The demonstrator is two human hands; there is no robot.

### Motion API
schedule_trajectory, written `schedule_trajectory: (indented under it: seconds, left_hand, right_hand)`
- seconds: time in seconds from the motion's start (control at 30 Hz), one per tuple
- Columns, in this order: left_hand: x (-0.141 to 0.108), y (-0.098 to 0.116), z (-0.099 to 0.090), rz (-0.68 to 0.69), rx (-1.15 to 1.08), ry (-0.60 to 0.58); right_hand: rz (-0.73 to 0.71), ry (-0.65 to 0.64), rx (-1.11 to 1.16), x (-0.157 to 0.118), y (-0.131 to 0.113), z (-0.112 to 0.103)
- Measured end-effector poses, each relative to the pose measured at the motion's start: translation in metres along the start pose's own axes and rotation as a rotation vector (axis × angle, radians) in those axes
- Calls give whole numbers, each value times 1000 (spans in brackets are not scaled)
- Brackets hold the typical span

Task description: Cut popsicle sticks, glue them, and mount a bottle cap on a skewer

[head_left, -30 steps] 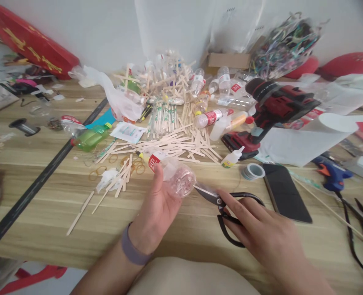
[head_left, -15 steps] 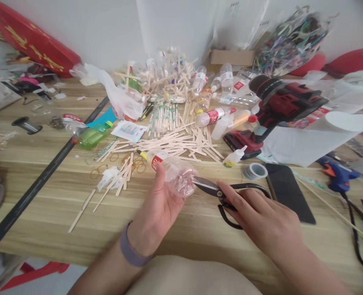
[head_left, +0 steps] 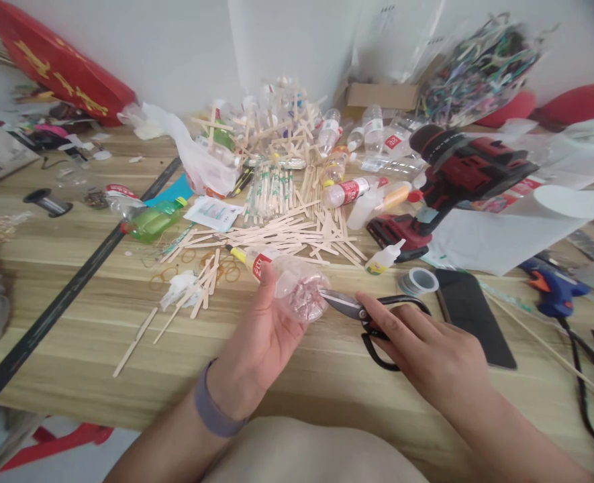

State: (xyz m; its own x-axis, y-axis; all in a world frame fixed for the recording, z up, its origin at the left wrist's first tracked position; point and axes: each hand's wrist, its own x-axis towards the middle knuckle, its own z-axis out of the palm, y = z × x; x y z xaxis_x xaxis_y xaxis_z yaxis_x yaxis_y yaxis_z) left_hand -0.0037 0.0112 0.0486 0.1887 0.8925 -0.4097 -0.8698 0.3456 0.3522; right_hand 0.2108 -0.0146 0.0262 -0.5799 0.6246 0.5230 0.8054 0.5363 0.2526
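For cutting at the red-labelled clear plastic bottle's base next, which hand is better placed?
Probably the right hand: it grips the black-handled metal scissors, their tip at the base of the clear plastic bottle, which the left hand holds.

This place is looking like a craft workshop, with a long wooden table (head_left: pixel 75 335) running along a pale wall (head_left: pixel 176 54). Loose wooden sticks (head_left: pixel 276 235) are lying in heaps across the middle, while plastic bottles (head_left: pixel 374 127) are crowding the far side. Toward the right, a red and black drill (head_left: pixel 470 161) is standing with a glue bottle (head_left: pixel 384 257) sitting just beside it, and farther right a glue gun (head_left: pixel 553 285) is resting. A spool (head_left: pixel 48 202) is lying at the left. At the far right, a bag (head_left: pixel 480 74) is holding perhaps coloured strips, the blur hiding their detail.
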Motion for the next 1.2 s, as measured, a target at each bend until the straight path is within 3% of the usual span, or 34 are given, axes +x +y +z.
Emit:
schedule_trajectory:
  seconds: [0.17,0.23,0.4,0.47,0.53,0.67,0.83,1.0,1.2]
  left_hand:
    - [0,1,5,-8,-30,-23]
    - [1,1,6,-2,-31,-21]
    - [2,-1,7,-13,-1,-16]
    - [2,-1,7,-18,6,-19]
    - [2,0,8,10,0,3]
    - [1,3,11,77,-20,20]
    - [-2,4,14,83,-39,36]
    - [-2,3,13,47,-17,33]
    - [-1,1,9,30,-24,-16]
  right_hand:
    - [76,31,155,1,-5,6]
    - [185,-22,393,1,-11,9]
    - [610,-281,1213,1,-35,10]
    - [707,-341,1384,1,-40,9]
    - [704,-291,1325,2,-38,7]
    - [457,-46,796,5,-27,5]
    - [288,85,355,6,-27,5]
    - [206,161,110,11,-31,4]
    - [178,151,53,14,-28,5]
